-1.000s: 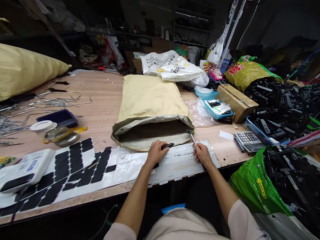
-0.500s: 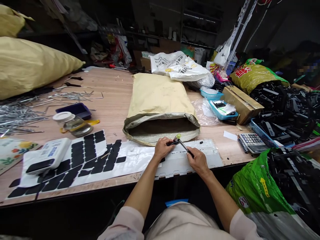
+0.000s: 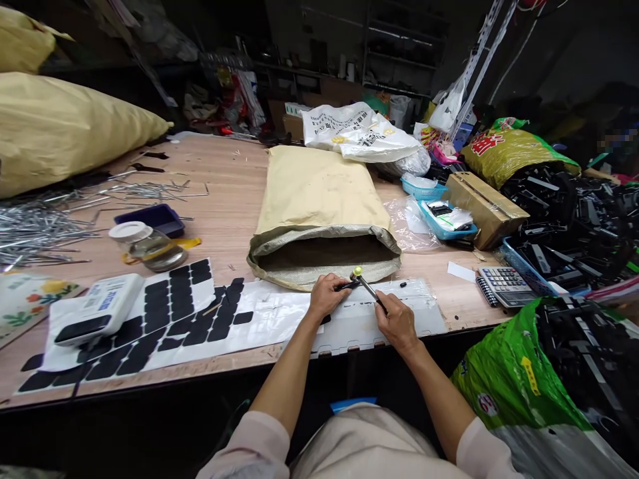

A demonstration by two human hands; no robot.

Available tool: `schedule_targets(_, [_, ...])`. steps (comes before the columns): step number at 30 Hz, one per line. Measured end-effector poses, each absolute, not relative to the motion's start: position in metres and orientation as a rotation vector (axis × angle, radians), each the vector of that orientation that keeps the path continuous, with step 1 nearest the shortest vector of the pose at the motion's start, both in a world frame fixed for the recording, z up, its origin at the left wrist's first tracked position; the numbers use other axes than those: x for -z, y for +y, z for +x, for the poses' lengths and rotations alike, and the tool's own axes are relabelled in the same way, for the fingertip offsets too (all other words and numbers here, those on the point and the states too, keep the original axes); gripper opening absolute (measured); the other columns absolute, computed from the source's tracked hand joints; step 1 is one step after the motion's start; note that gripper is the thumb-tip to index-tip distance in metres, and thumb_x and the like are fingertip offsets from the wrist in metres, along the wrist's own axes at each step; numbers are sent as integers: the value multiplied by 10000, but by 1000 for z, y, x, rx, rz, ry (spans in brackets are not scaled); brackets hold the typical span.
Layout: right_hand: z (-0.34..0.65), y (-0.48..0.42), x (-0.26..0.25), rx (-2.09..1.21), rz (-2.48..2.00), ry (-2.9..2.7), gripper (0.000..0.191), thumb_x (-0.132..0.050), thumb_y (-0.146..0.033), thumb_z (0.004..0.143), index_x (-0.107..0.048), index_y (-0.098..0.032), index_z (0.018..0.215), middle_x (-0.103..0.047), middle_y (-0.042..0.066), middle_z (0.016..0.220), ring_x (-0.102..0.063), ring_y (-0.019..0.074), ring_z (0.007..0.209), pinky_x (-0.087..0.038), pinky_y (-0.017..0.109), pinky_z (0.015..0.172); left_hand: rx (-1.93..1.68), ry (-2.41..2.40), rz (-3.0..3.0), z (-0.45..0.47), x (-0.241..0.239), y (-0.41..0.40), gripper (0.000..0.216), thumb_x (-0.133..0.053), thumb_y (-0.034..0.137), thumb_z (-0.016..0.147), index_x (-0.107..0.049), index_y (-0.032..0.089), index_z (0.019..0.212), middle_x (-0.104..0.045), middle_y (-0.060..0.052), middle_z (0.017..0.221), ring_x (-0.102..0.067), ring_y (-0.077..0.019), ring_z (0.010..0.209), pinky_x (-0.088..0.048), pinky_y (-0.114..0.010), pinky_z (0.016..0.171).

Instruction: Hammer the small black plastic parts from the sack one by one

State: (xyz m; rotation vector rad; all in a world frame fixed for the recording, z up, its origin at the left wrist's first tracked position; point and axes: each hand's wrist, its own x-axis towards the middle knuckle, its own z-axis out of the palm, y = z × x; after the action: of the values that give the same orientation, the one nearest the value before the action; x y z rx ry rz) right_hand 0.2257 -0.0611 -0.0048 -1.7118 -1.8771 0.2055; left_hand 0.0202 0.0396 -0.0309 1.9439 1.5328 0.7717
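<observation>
My left hand is closed on a small black part, held on the white sheet at the table's front edge. My right hand grips the handle of a small hammer. Its yellowish head rests right at the black part's end. Both hands sit just in front of the open mouth of a tan woven sack lying flat on the wooden table.
Black adhesive pads on backing sheets, a white device, a glass jar and a pile of metal rods lie to the left. To the right are a calculator, blue baskets, a cardboard box and a green bag.
A second ago the hammer pointed up and away at the right. My right hand has swung it left, so its head now meets the part in my left hand.
</observation>
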Motion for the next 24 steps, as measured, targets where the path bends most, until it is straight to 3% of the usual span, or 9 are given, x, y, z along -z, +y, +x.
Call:
schedule_targets(6, [230, -60, 9, -251, -1744, -1866, 393, -530, -228, 916, -686, -231, 1276, -729, 94, 1005, -690, 236, 880, -517, 289, 781, -782, 1528, 1943, 19, 30, 39, 248, -706, 341, 765, -799, 277, 986, -697, -29, 932, -559, -241, 973, -453, -344, 867])
schedule_targets(11, [243, -51, 8, -472, -1636, -1653, 326, -543, -277, 898, -727, -221, 1162, -739, 88, 1059, -685, 257, 987, -537, 358, 892, -772, 1525, 1951, 19, 27, 37, 248, -692, 333, 776, -798, 267, 991, -690, -38, 922, -558, -251, 986, -457, -350, 857])
schedule_targets(12, [248, -48, 8, -559, -1605, -1587, 315, -546, -303, 899, -731, -215, 1138, -742, 81, 1023, -692, 247, 939, -554, 354, 855, -767, 1526, 1950, 19, 27, 36, 247, -690, 334, 779, -795, 265, 992, -689, -38, 924, -556, -252, 986, -456, -350, 856])
schedule_targets(14, [259, -41, 8, -791, -1574, -1443, 324, -539, -367, 903, -721, -202, 1114, -721, 43, 845, -670, 192, 690, -567, 303, 635, -756, 1531, 1948, 20, 27, 37, 247, -687, 335, 782, -787, 257, 994, -686, -39, 932, -551, -253, 988, -450, -353, 863])
schedule_targets(17, [274, -32, 9, -1135, -1503, -1233, 354, -539, -449, 885, -683, -181, 1067, -633, -15, 690, -512, 109, 415, -417, 219, 346, -764, 1523, 1938, 20, 25, 39, 250, -674, 347, 789, -766, 239, 996, -675, -42, 935, -543, -255, 989, -441, -364, 894])
schedule_targets(22, [286, -24, 14, -1304, -1370, -1180, 359, -638, -463, 826, -629, -173, 1036, -570, -66, 600, -483, 82, 369, -407, 181, 310, -1020, 1345, 1776, 11, 8, 7, 291, -551, 408, 883, -689, 207, 1042, -662, -69, 1069, -537, -257, 1082, -408, -388, 986])
schedule_targets(24, [287, -23, 17, -1311, -1361, -1183, 367, -649, -460, 821, -620, -172, 1046, -571, -70, 598, -484, 79, 365, -404, 176, 307, -969, 1207, 1627, 3, -2, -24, 330, -537, 447, 908, -655, 200, 1093, -660, -74, 1102, -568, -248, 1062, -425, -370, 961])
